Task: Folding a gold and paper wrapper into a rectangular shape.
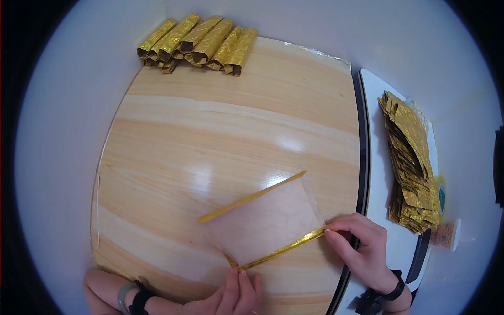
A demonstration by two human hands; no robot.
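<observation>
Head view: a pale, rectangular paper sheet with shiny gold borders (268, 215) lies aslant over the near part of the table, its plain face up. A narrow gold foil band (286, 248) runs along its near edge, and a second gold foil strip (252, 197) along its far edge. The left hand (231, 296) has its thumb and fingertips pinched together on the near left corner; the right hand (362, 244) clamps the right end of the same band between thumb and forefinger. Gripping both ends probably holds that edge straight and the sheet square to the fingers. Whether the near edge touches the table is hard to tell.

The table is a light board with wood grain (210, 131), glossy enough to reflect lamps. At its far left, hollow gold foil-paper tubes (197, 42) lie heaped side by side, presumably to leave the near area free for the hands. On a white surface (374, 94) to the right, beyond a dark gap, a thick fanned stack of gold foil paper (412, 157) sits within the right hand's likely reach, beside a patterned cup (446, 234). Pale walls (63, 131) enclose the workspace.
</observation>
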